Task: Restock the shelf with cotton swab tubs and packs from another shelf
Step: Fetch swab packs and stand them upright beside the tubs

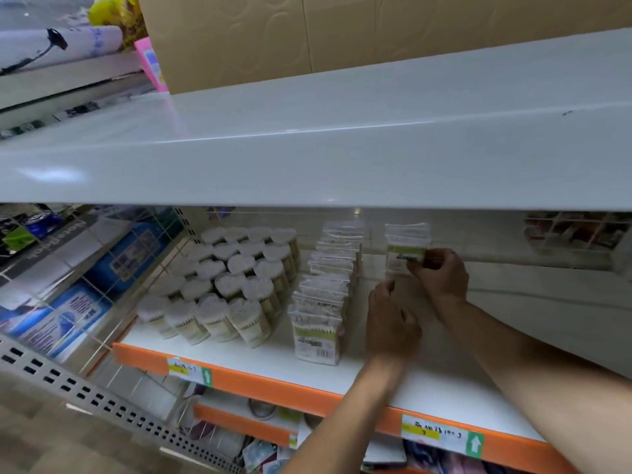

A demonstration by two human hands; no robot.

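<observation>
- Right hand pinches a swab pack upright at the shelf's 1 o'clock.
- Left hand, fingers loosely curled, holds nothing.
- Tubs at 9 o'clock.

This is a shop. Long white shelves run across the view, and the lower one has an orange front strip with little price tags stuck on it, marked with green arrows. Many of the same goods stand in neat rows: round cotton swab tubs and a line of cotton swab packs. Wire racks at the side hold blue packets for sale.
</observation>
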